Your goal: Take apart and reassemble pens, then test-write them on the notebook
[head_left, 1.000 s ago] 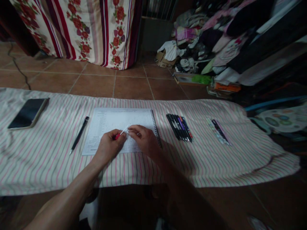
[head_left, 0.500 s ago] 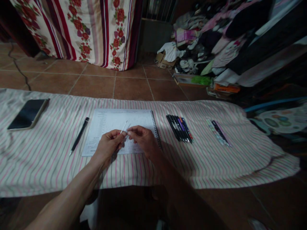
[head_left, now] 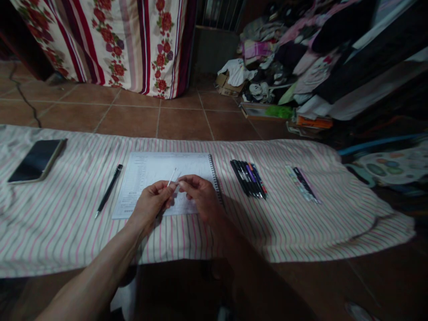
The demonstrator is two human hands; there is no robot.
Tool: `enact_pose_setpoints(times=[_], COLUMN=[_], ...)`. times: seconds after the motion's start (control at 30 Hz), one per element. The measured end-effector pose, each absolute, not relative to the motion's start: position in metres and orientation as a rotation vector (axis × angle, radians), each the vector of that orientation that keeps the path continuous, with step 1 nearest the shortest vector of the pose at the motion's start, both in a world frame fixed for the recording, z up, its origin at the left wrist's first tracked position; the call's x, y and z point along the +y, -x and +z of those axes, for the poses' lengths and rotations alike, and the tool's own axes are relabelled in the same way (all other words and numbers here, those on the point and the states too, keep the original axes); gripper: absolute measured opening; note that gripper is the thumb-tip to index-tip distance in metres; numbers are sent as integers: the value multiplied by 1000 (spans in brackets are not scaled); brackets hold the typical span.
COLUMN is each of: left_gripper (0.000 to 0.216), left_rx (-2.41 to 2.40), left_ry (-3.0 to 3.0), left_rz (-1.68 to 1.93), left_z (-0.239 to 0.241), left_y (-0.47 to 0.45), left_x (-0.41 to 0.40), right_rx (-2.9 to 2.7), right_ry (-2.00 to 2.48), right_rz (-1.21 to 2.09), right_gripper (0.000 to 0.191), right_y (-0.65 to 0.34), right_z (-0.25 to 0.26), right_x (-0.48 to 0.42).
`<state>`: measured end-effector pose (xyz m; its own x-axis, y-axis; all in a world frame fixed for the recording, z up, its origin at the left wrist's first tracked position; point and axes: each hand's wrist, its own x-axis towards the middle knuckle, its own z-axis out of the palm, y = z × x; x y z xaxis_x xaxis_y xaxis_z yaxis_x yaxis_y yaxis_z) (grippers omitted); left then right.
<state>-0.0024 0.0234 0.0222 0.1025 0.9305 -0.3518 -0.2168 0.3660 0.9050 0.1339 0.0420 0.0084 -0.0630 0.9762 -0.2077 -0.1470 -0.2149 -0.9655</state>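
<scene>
My left hand [head_left: 153,199] is closed in a pinch around a thin white stick [head_left: 171,175], perhaps a pen refill, whose upper end points away from me. Fingertips of my right hand [head_left: 202,192] are pinched together close to the left fingertips. What they hold, if anything, is too small to make out. Both hands are above a spiral notebook [head_left: 137,178], its wire binding on the right side. Left of the notebook lies a black pen [head_left: 109,191], tip toward me. To its right, several pens [head_left: 248,179] lie side by side, mostly black, one purple.
A striped cloth [head_left: 301,232] covers the low table. Farther right lie a few more slim pens [head_left: 305,185]; a phone [head_left: 36,160] rests at the far left. Beyond the table are a tiled floor [head_left: 127,116], a flowered curtain [head_left: 140,44] and piled clothes [head_left: 261,53].
Both hands stay almost in the same place, fingertips together over the notebook. The whole view has shifted very slightly.
</scene>
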Motion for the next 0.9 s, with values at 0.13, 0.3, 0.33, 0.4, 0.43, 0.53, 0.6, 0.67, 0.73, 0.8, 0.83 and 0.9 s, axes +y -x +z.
enact_pose_setpoints(times=[0.13, 0.3, 0.33, 0.4, 0.43, 0.53, 0.6, 0.67, 0.73, 0.8, 0.83, 0.9], left_gripper=[38, 41, 41, 39, 38, 36, 35, 34, 34, 33, 32, 31], left_rx=[1187, 1239, 1244, 1254, 1260, 1279, 1297, 1318, 1340, 1366, 1377, 1398], left_ry=[-834, -922, -931, -937, -938, -972, -1019, -1045, -1080, -1150, -1190, -1246], left_rz=[994, 958, 951, 931, 919, 900, 896, 889, 885, 882, 882, 885], left_z=[22, 17, 16, 14, 12, 6, 3, 1, 0, -1, -1, -3], left_y=[0, -1, -1, 0, 0, 0, 1, 1, 1, 1, 1, 2], left_x=[22, 21, 21, 21, 21, 21, 22, 21, 21, 20, 20, 19], right_rx=[-913, -785, -770, -750, -750, -760, -762, -761, -761, -760, -759, -757], right_ry=[1221, 1236, 1237, 1242, 1245, 1253, 1255, 1258, 1259, 1264, 1266, 1270], right_rz=[1474, 1496, 1504, 1514, 1514, 1509, 1511, 1513, 1514, 1516, 1520, 1533], right_gripper=[18, 21, 21, 21, 21, 21, 21, 21, 21, 20, 20, 21], right_y=[-143, -151, -152, -153, -153, -154, -154, -154, -153, -153, -153, -153], right_z=[12, 16, 16, 16, 17, 17, 18, 18, 18, 18, 18, 17], right_x=[47, 51, 51, 51, 51, 50, 49, 49, 49, 48, 48, 48])
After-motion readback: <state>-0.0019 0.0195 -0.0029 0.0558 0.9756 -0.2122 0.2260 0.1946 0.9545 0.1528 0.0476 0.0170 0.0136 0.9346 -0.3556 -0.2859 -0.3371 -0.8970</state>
